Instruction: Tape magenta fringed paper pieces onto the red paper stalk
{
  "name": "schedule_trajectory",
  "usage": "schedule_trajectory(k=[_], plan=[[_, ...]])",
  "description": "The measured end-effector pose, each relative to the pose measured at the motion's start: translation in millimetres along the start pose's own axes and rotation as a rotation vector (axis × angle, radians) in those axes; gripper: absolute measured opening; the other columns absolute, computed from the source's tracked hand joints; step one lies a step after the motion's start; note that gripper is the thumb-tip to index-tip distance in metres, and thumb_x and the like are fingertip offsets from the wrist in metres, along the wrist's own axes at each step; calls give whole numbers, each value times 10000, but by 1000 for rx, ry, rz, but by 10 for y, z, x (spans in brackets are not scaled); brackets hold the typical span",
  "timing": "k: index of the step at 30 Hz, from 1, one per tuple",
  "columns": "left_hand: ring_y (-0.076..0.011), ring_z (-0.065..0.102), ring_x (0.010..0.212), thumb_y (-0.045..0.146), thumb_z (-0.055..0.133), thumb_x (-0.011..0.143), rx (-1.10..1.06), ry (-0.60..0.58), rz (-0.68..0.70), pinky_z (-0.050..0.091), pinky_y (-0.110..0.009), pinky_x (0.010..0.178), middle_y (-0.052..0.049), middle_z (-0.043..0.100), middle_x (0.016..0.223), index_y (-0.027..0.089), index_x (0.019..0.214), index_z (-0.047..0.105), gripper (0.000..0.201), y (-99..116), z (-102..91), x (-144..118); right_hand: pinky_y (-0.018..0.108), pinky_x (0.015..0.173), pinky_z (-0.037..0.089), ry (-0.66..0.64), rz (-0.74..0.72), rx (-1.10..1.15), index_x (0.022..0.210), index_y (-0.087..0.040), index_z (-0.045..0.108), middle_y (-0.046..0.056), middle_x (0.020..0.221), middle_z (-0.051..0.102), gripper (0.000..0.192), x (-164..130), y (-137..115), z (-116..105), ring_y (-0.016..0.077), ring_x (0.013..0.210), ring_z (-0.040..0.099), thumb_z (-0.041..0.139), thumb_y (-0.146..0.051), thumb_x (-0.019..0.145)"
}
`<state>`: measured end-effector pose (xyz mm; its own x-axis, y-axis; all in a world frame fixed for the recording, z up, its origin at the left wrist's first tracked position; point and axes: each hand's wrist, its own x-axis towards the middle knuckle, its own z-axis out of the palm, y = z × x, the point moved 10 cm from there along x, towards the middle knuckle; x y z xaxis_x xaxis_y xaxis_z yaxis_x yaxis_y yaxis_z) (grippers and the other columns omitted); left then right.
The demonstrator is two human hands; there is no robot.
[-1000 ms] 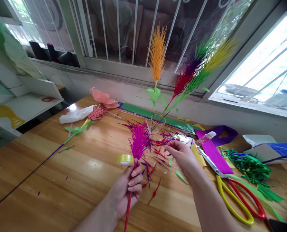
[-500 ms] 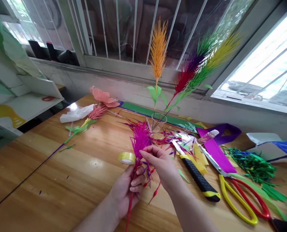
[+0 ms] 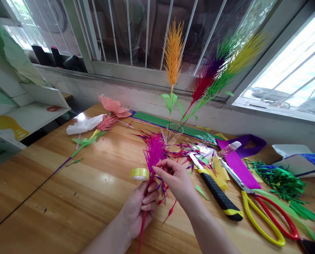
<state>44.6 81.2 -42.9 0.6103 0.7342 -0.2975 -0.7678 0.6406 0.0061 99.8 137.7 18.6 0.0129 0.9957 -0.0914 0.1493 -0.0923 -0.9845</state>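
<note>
Fingers of the left hand (image 3: 138,208) wrap in a firm grip around the red stem of the magenta paper plume (image 3: 154,151), held upright over the bench (image 3: 67,197). The right hand (image 3: 177,180) pinches narrowly at the plume's lower spikes. A tape roll (image 3: 139,173) lies just beside; a utility knife (image 3: 217,192) and scissors (image 3: 263,215) lie to the right.
</note>
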Motion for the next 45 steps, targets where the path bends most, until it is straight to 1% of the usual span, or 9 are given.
schedule_trajectory(k=[7,13,19,24,29,33,41,43,45], plan=[[41,259,326,196,470,838,87,92,57,208,-38,258,76,333,545,91,695,497,180,52,-6,-28,242,529,379,46,-76,-191,694,-183,587,-13,588,527,151,-19,-43,-31,125,557,474,586,-334,707],[35,224,312,181,514,806,154,176,118,174,-38,232,84,321,524,109,648,470,180,110,-53,-35,241,519,364,78,-167,-321,725,-204,578,-8,620,519,102,-79,-138,-9,132,577,467,548,-299,750],[31,198,312,180,539,783,237,200,158,163,-41,232,93,307,514,118,678,481,135,146,-29,-36,238,505,354,113,-168,-319,768,-210,545,-15,633,501,66,-110,-181,-27,125,560,452,550,-272,746],[29,183,313,196,583,748,277,193,154,149,-53,240,96,332,498,118,678,491,140,140,-11,-30,240,524,367,167,-172,-262,821,-210,508,-25,637,506,141,-127,-188,-77,126,569,471,585,-265,717],[19,178,310,313,659,671,403,230,173,149,-83,253,97,359,460,140,619,460,268,166,-42,-45,241,537,371,161,-170,-284,829,-214,492,-27,652,505,143,-137,-208,-66,125,582,477,577,-254,721],[10,165,300,407,634,668,531,260,176,147,-103,268,100,328,401,161,544,397,364,169,-45,-63,236,535,364,153,-189,-322,830,-216,485,-25,659,490,119,-154,-258,-38,128,605,473,548,-230,730],[5,119,315,390,638,651,563,273,227,120,-118,283,112,292,391,172,528,374,365,206,12,-83,229,520,366,157,-220,-288,855,-213,482,-34,630,467,108,-201,-263,-45,118,574,460,525,-239,760],[3,108,314,380,647,639,573,283,232,109,-128,283,115,283,380,175,514,367,369,205,-2,-92,239,551,389,135,-280,-273,911,-217,475,-20,682,489,127,-273,-364,-65,122,600,468,484,-214,784],[-4,123,305,378,631,654,611,307,238,114,-140,289,113,264,350,180,496,361,370,206,-48,-102,271,652,415,53,-406,-322,995,-223,473,21,824,531,232,-387,-554,-12,147,727,498,465,-158,772]])
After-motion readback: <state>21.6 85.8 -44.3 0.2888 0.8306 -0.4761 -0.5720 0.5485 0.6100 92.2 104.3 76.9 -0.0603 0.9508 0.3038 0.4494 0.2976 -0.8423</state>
